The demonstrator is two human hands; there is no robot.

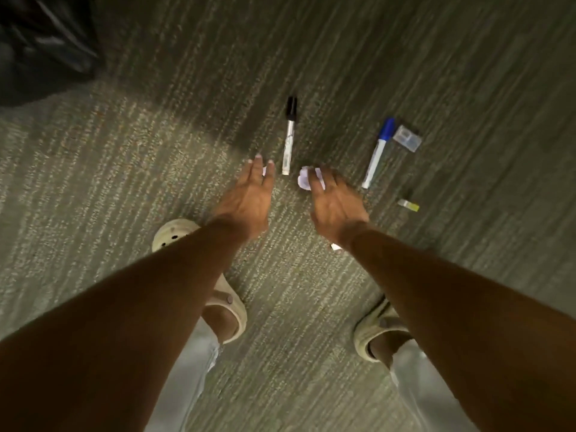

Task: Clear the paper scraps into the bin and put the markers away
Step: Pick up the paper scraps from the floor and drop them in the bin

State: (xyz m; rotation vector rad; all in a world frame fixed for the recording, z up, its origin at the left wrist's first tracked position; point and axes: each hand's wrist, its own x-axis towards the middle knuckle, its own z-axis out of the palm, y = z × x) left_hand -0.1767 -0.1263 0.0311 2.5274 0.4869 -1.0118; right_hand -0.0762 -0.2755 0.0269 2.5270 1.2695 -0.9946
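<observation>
Two markers lie on the carpet ahead of me: one with a black cap (289, 135) in the middle and one with a blue cap (377, 152) to its right. A crumpled white paper scrap (304, 181) rests between them, just at the fingertips of my right hand (335, 204), whose fingers are spread over it. My left hand (251, 198) reaches down beside the black marker's lower end, fingers apart, with a bit of white paper (265, 170) showing between them. Another small white scrap (335, 247) peeks out under my right wrist.
A black bin bag (46, 42) fills the upper left corner. A small clear plastic case (406, 138) lies next to the blue marker, and a small yellow-tipped piece (409, 206) sits below it. My feet in beige clogs (199, 275) stand on the carpet.
</observation>
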